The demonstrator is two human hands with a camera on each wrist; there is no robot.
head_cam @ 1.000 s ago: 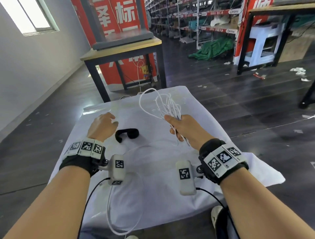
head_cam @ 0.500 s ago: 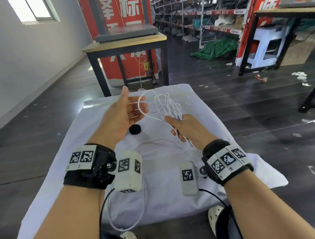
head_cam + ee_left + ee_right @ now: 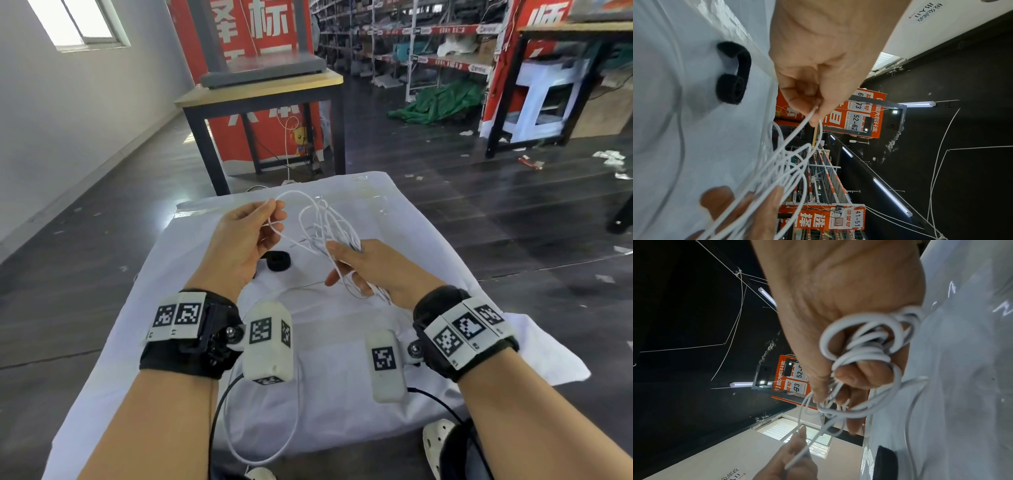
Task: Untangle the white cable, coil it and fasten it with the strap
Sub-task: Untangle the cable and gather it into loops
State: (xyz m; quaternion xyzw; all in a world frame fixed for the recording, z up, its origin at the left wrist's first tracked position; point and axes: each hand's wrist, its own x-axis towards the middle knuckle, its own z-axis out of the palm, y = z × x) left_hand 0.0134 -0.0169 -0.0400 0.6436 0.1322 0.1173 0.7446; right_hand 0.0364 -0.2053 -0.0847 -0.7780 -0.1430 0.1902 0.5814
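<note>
The white cable (image 3: pixel 322 222) hangs as a loose tangle of loops above the white cloth (image 3: pixel 342 342). My right hand (image 3: pixel 356 263) grips the bundle of loops (image 3: pixel 865 350) in curled fingers. My left hand (image 3: pixel 260 222) pinches one strand (image 3: pixel 809 116) between thumb and fingertips, to the left of the bundle. The black strap (image 3: pixel 278 261), partly rolled (image 3: pixel 735 76), lies on the cloth just under and behind my left hand. A long part of the cable (image 3: pixel 294 411) trails down over the cloth's near edge.
The cloth-covered surface (image 3: pixel 445 274) ends close on all sides, with dark floor (image 3: pixel 513 222) around it. A wood-topped black-framed table (image 3: pixel 260 92) stands just beyond the far edge. Shelving and red signs fill the back.
My left hand rose from the cloth near the strap, opened toward the loops, and now pinches a strand. The right hand kept its hold on the bundle.
</note>
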